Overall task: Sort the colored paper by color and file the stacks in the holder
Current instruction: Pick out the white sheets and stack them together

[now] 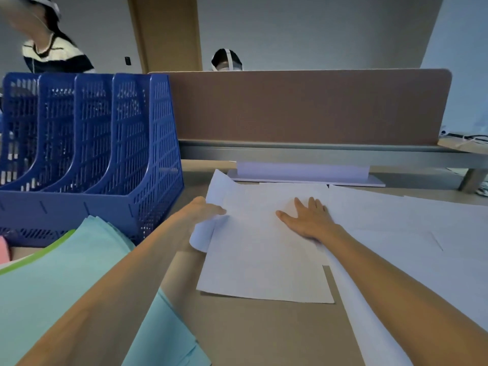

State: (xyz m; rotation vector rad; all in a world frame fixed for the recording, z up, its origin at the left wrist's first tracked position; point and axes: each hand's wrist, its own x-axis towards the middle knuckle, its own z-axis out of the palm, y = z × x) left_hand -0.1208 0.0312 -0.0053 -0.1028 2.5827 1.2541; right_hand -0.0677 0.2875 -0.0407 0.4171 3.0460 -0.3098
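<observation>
The scene is dimly and evenly lit, with a cool bluish cast over the pale sheets (264,260) and the wall. Shadows are soft: a thin one runs under the near edge of the sheets, another beneath the desk divider (303,107). No glare shows. The wide-angle lens bends straight lines near the edges, so the blue file holder (87,143) leans and the forearms stretch. The whole frame is slightly soft, and the person at upper left (45,43) is smeared by motion blur
</observation>
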